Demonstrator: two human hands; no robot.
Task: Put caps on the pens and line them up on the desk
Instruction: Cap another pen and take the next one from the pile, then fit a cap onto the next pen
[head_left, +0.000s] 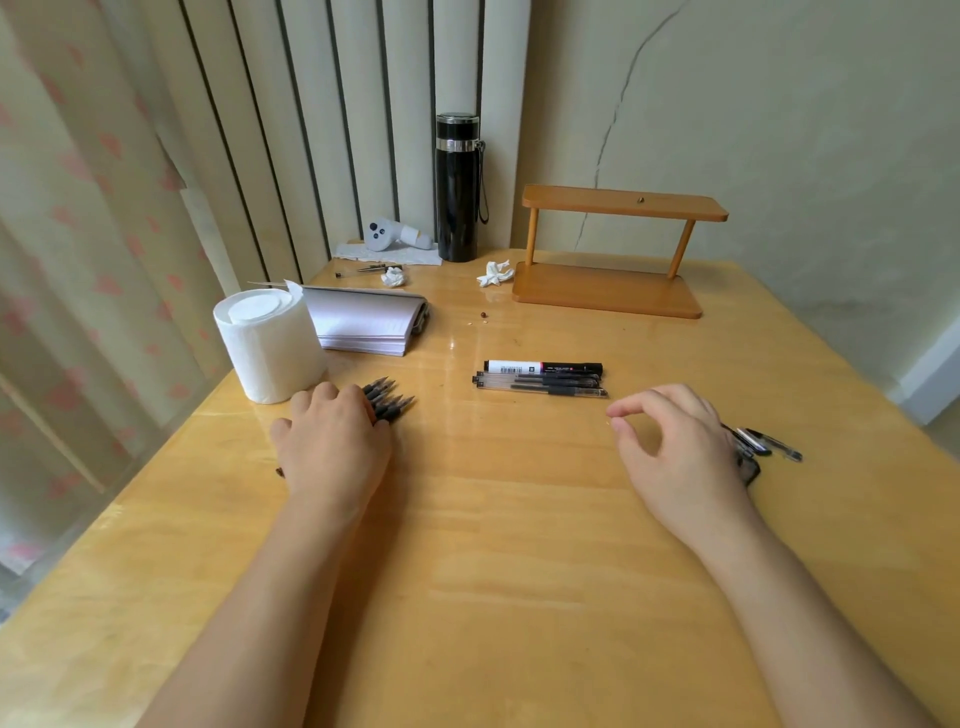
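Three capped pens lie side by side in a row near the middle of the wooden desk, one white-and-black, two clear. A bundle of uncapped pens lies at the left, black tips pointing right and away. My left hand rests palm down over their barrels, hiding most of them. My right hand hovers right of centre, fingers loosely curled and apart, nothing seen in it. Loose pen caps lie just behind that hand, partly hidden.
A toilet-paper roll stands beside my left hand, with an open notebook behind it. Farther back are a black flask, a wooden two-tier shelf, crumpled tissues and a white device.
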